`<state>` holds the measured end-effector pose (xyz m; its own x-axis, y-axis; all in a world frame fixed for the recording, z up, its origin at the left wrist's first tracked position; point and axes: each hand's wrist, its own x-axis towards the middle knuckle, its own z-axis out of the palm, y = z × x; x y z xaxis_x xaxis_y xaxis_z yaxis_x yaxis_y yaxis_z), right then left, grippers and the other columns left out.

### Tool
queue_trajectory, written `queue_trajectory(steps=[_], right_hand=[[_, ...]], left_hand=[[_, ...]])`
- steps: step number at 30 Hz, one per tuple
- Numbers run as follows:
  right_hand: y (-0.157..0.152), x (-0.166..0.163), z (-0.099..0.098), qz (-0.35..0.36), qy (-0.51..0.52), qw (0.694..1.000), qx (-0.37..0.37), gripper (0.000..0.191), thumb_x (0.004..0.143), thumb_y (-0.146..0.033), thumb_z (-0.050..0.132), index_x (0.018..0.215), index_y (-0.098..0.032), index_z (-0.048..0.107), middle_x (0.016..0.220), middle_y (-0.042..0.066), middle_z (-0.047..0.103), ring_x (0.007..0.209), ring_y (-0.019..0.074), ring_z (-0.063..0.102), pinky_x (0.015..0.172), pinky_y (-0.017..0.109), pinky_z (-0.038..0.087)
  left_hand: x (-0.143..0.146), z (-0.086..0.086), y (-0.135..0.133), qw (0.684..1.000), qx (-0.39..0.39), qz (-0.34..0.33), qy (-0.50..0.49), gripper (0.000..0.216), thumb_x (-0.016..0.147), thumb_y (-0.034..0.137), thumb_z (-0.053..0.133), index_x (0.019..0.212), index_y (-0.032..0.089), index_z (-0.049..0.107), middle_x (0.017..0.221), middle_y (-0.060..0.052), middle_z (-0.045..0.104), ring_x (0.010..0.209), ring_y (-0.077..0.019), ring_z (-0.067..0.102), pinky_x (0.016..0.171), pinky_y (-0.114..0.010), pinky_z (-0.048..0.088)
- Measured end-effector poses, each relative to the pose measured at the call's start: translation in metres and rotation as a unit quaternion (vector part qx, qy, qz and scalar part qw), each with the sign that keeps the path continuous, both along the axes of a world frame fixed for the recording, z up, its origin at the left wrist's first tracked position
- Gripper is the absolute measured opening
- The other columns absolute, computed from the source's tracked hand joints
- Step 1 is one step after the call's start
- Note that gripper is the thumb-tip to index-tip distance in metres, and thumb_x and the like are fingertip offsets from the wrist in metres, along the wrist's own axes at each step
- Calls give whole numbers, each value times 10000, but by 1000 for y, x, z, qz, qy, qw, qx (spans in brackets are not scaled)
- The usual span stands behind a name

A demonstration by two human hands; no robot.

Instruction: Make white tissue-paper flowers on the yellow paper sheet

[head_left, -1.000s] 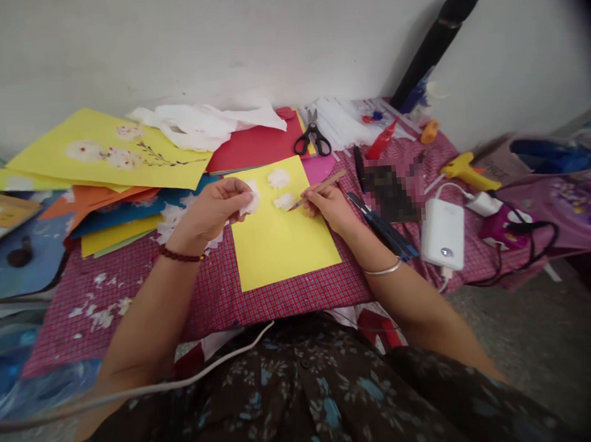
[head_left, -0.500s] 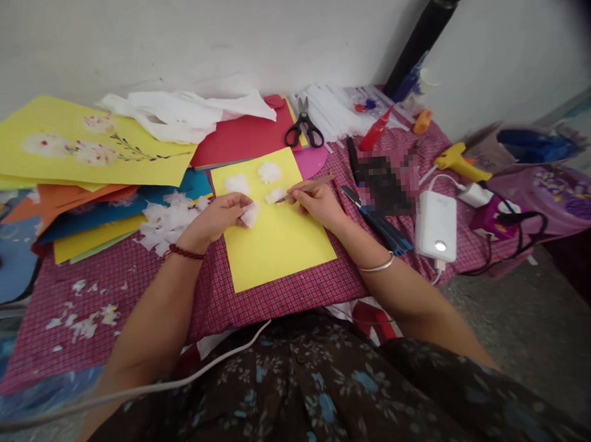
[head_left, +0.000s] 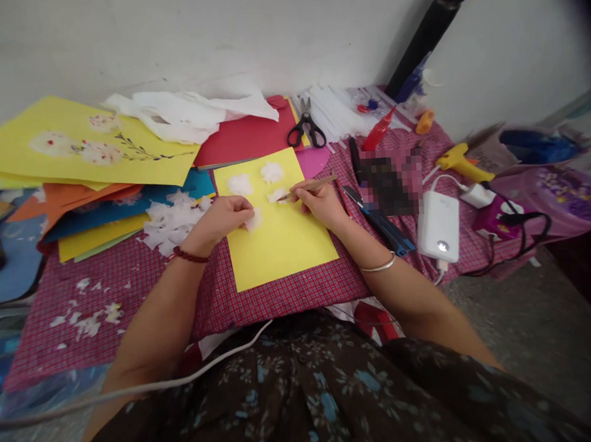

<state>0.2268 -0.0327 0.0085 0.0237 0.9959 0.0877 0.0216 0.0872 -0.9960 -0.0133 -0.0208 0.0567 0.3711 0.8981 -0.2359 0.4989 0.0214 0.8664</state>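
A yellow paper sheet [head_left: 282, 255] lies before me, with white tissue tufts on its upper half, among them one at the upper left [head_left: 240, 184] and one at the upper right [head_left: 272, 172]. My left hand [head_left: 225, 218] is closed at the sheet's left edge, its fingertips pinching a thin white tissue piece [head_left: 254, 219]. In my right hand [head_left: 322, 205] is a slim wooden stick [head_left: 318, 182], held like a pen. Its dark tip meets a small white tuft [head_left: 276, 195] on the sheet; whether it is a brush or a pencil is unclear.
A heap of torn tissue [head_left: 170, 222] lies left of the sheet. Behind are black-handled scissors [head_left: 306, 130] and a yellow sheet with blossoms [head_left: 135, 147]. To the right lie a utility knife [head_left: 383, 225], a white power bank [head_left: 438, 225] and a yellow glue gun [head_left: 462, 164].
My left fingers have turned slightly, and the tissue piece they hold now sits lower and flatter over the sheet. My right hand keeps its grip, and the stick's tip stays by the same tuft.
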Motion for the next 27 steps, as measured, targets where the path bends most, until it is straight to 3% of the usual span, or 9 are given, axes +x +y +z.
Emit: queue_trajectory(steps=[4, 6, 8, 10, 14, 20, 27], right_hand=[[0, 0, 0, 8, 5, 1000, -4, 193, 817, -326, 646, 853, -140, 677, 674, -7, 674, 397, 60, 483, 393, 206, 354], [0, 0, 0, 8, 6, 1000, -11, 185, 819, -321, 646, 855, -142, 674, 663, -12, 672, 394, 60, 479, 394, 204, 354], [1, 1, 0, 6, 5, 1000, -15, 176, 819, -311, 645, 857, -142, 672, 656, -15, 669, 396, 60, 479, 396, 200, 356], [1, 1, 0, 5, 4, 1000, -16, 169, 819, -301, 642, 860, -140, 672, 659, -15, 670, 399, 58, 480, 398, 197, 360], [1, 2, 0, 11, 0, 1000, -12, 154, 828, -275, 619, 867, -136, 673, 675, -12, 670, 407, 55, 493, 400, 191, 365], [4, 2, -6, 14, 6, 1000, 5, 167, 841, -299, 621, 877, -142, 666, 678, -15, 659, 393, 48, 487, 382, 190, 355], [-2, 3, 3, -35, 4, 998, 54, 372, 861, -535, 609, 883, -163, 619, 682, -9, 652, 412, 52, 504, 407, 201, 393]], left_hand=[[-3, 37, -10, 965, 75, -252, -4, 167, 803, 345, 621, 749, 195, 674, 1021, -54, 711, 922, -172, 641, 870, -298, 497], [2, 39, -5, 949, 124, -291, 1, 174, 811, 350, 609, 752, 197, 669, 1046, -52, 696, 967, -176, 634, 901, -299, 476], [12, 26, 5, 957, 155, -241, 34, 159, 793, 334, 609, 768, 191, 672, 910, -45, 691, 860, -167, 626, 799, -290, 479], [22, 6, 17, 976, 140, -158, 62, 164, 783, 313, 590, 763, 173, 673, 779, -40, 677, 709, -151, 594, 658, -279, 451], [32, -24, 28, 988, 116, -87, 61, 123, 731, 266, 600, 756, 163, 663, 717, -29, 660, 655, -144, 579, 588, -262, 409], [32, -27, 26, 982, 166, -82, 48, 63, 711, 191, 598, 768, 173, 616, 719, -10, 633, 667, -135, 571, 616, -254, 432], [45, -34, 28, 973, 217, -46, 61, 62, 710, 121, 580, 736, 177, 581, 699, 7, 605, 632, -126, 537, 598, -255, 410]])
